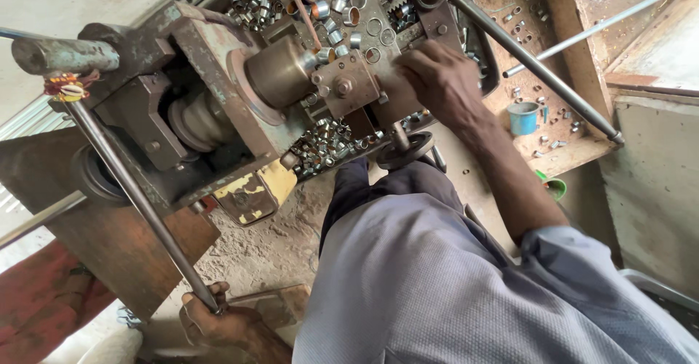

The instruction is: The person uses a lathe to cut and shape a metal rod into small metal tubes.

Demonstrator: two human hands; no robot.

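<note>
My left hand (211, 320) is wrapped tight around the lower end of a long grey steel lever rod (131, 189) that slants up to the worn, rust-brown metal lathe (218, 95). My right hand (437, 80) lies fingers curled on the machine's brown tool block (346, 84) — whether it grips anything, I cannot tell. Small shiny metal rings (328, 149) lie heaped just beneath.

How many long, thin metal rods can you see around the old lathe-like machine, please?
3. One long grey lever rod runs down at left, gripped by the left hand; one dark rod slants right of the right hand; one thin pale rod lies upper right. Others may be hidden.
</note>
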